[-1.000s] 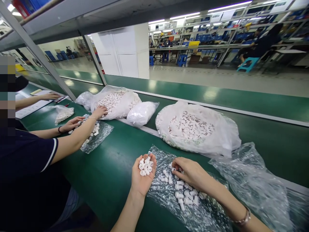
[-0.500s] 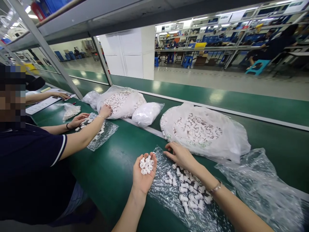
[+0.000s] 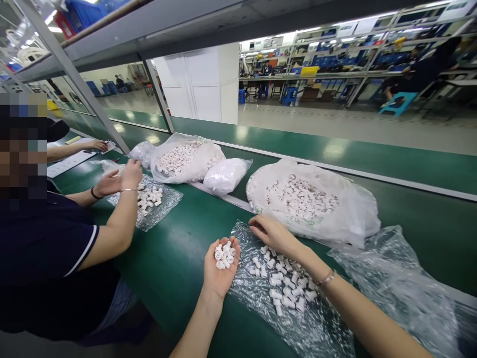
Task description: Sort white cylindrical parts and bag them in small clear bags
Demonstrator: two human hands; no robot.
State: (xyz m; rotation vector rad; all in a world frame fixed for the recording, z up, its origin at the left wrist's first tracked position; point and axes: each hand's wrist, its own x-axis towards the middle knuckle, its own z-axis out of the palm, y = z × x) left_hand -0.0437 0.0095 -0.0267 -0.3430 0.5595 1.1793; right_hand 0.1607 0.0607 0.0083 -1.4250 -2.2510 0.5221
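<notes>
My left hand (image 3: 219,278) is cupped palm up and holds a small heap of white plastic pipe fittings (image 3: 224,255). To its right, my right hand (image 3: 274,233) hovers palm down over the far edge of a clear plastic bag (image 3: 257,308), thumb and fingers apart, with nothing visible in them. On that bag lie several more loose white T-shaped fittings (image 3: 286,288), partly hidden by my right forearm. Just beyond my right hand sits a large white sack (image 3: 357,214), open at the top and full of small white pieces.
At left a co-worker's hands (image 3: 130,176) meet above another clear bag (image 3: 167,199) with loose fittings. A second open sack (image 3: 164,171) and a closed white bag (image 3: 227,175) stand along the back. Crumpled clear plastic (image 3: 406,288) lies at right on the green table (image 3: 179,253).
My right hand has moved slightly left; my left hand still holds its heap. The clear bag and large sack appear shifted slightly left. The co-worker's reaching hand has left the far sack for their other hand.
</notes>
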